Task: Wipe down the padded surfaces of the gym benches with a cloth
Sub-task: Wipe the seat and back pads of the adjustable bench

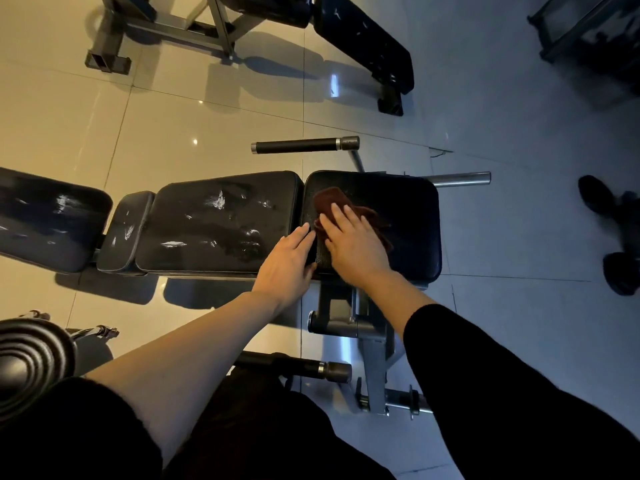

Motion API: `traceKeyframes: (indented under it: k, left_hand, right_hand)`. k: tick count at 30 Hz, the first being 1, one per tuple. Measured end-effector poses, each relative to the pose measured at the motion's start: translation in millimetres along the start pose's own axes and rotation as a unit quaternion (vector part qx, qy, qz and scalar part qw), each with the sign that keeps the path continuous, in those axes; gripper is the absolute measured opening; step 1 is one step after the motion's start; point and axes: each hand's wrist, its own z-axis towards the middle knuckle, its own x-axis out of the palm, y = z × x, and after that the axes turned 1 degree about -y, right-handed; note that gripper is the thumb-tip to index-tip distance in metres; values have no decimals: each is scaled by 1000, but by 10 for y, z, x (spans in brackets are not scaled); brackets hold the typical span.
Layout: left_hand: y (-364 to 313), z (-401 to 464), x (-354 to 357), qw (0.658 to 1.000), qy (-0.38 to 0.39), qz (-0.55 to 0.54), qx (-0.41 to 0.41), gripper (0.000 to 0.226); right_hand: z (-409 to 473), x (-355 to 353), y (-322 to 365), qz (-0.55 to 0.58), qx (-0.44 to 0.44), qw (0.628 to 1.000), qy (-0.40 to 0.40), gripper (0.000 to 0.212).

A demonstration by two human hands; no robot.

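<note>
Flatly, right hand (349, 237) presses fuzzy brown cloth (332, 199) onto glossy seat pad (412, 230); left hand (287, 261) open.

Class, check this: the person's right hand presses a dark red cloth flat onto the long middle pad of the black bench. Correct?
Not quite. The head view shows the right hand pressing the dark red cloth onto the square black seat pad at the bench's end, not the long middle pad. The rest holds.

A gym — padded benches (221, 223) on steel frames, dumbbells (613, 233), glossy tiled floor (69, 126).
</note>
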Motion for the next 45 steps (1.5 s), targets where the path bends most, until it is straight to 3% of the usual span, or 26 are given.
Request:
traceKeyframes:
  k: [6,11,18,25,36,41,45]
  left_hand:
    - [48,209,-25,1000,10,17,9,62]
    - [87,237,77,1000,3,17,11,66]
    - [156,266,95,999,1,34,26,68]
    - [206,272,94,999,-3,23,35,69]
    - [235,258,60,999,1,12,44,69]
    - [317,122,39,996,-83,-37,6,66]
    - [337,145,54,998,-61,-25,-6,64]
  right_hand:
    - [201,-179,-320,12,71,997,-4,53]
    - [79,-86,-162,-3,19,1000,15,52]
    - [628,-195,-199,3,39,999,27,53]
    - [72,-79,-130,3,-7,1000,29,52]
    - [619,-234,-124,4,40,998,42,55]
    - [107,-78,108,-3,7,999,35,56]
    - [359,-109,40,-44,-30,997,47,54]
